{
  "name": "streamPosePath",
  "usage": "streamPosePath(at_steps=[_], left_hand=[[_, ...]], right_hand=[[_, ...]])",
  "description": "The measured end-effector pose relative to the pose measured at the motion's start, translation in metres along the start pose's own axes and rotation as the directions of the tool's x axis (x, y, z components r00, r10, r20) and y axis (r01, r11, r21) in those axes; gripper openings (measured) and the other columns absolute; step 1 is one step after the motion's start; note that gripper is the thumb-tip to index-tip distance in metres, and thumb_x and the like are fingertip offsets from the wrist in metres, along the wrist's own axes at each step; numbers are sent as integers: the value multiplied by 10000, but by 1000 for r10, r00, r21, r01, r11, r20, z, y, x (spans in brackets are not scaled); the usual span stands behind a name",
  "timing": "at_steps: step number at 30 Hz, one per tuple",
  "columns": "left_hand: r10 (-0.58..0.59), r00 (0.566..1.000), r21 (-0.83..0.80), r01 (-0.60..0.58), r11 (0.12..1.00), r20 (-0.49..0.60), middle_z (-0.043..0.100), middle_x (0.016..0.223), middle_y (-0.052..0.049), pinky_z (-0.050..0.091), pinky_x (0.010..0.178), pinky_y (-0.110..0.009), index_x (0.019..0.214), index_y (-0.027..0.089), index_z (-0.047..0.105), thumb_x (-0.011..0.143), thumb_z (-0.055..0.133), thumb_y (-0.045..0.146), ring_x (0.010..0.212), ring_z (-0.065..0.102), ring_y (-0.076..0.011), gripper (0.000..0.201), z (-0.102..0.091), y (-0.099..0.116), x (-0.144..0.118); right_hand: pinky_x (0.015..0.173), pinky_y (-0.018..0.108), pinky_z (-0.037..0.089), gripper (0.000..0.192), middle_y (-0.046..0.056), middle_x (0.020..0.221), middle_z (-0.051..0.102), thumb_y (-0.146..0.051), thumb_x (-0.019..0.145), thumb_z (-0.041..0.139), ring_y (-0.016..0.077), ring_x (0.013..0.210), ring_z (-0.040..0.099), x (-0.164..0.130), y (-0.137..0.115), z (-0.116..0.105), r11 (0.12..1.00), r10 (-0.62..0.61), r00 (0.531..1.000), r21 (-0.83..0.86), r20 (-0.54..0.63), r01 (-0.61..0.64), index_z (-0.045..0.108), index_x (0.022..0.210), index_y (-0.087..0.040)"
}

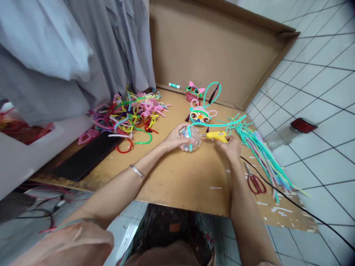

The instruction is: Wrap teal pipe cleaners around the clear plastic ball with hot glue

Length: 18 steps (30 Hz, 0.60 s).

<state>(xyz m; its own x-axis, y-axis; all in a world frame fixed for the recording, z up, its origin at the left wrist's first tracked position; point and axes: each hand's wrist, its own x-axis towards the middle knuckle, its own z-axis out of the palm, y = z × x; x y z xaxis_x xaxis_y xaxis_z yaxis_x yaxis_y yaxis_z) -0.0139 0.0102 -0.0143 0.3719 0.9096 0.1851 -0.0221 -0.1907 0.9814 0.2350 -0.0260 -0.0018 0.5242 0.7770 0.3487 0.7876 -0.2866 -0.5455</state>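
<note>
A makeshift home craft corner on a tiled floor (318,74): a cardboard sheet (180,177) serves as the worktop, its flap standing behind. Pipe cleaners (130,114) heap left of the hands, more (263,151) lie right, beside scissors (255,181). A glue stick (174,85) and finished masks (194,92) lie beyond; grey cloth (83,55) hangs left.

Both forearms were bare from the elbows to the hands. The left hand (174,139) and right hand (231,147) wore no gloves or rings that could be made out. A thin silver metal bangle (137,171) circled the left wrist. A loose peach-pink fabric sleeve (66,242) covered the left upper arm.
</note>
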Motion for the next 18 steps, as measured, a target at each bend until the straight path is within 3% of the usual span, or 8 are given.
streamPosePath(at_steps=[3,7,10,14,16,18], left_hand=[[1,1000,3,-1,1000,-24,637,999,-30,495,849,-293,1197,154,540,550,804,411,873,601,-167,745,-1,-1,0],[-13,999,20,14,1000,-32,642,1019,-36,499,876,-315,1197,158,543,535,806,425,913,609,-188,761,-1,-1,0],[-15,999,24,16,1000,-31,651,1047,-47,504,905,-336,1207,154,543,533,805,434,945,617,-205,775,0,-1,-1],[-2,999,60,4,998,-34,653,1061,-47,508,915,-338,1192,157,559,534,810,406,949,621,-206,747,1,-1,-1],[-9,999,73,12,997,-35,650,1070,-46,512,898,-334,1199,164,557,536,811,400,934,621,-200,748,2,-2,-1],[-20,999,77,23,997,-39,647,1075,-45,513,885,-328,1208,170,552,536,811,404,918,618,-193,758,2,-2,0]], right_hand=[[621,343,447,294,17,602,577,-481,529,670,210,616,551,-1,5,4,1000,11,999,-7,-41,-11,617,661,-224],[822,488,473,371,112,882,687,-467,585,676,292,848,634,-1,9,6,987,103,995,-124,-11,-104,681,835,-193],[947,553,415,355,144,1037,700,-419,653,666,333,1015,625,-1,12,6,962,157,987,-233,39,-143,696,922,-188],[983,553,394,398,191,1158,669,-381,695,665,363,1118,588,-5,16,8,942,208,978,-275,36,-190,689,1024,-157],[1003,564,375,461,233,1235,620,-335,712,648,386,1192,542,-9,16,8,938,195,981,-290,-16,-191,649,1119,-120],[1024,590,347,521,251,1275,583,-287,716,625,403,1244,498,-13,13,9,955,103,990,-268,-101,-126,595,1200,-97]])
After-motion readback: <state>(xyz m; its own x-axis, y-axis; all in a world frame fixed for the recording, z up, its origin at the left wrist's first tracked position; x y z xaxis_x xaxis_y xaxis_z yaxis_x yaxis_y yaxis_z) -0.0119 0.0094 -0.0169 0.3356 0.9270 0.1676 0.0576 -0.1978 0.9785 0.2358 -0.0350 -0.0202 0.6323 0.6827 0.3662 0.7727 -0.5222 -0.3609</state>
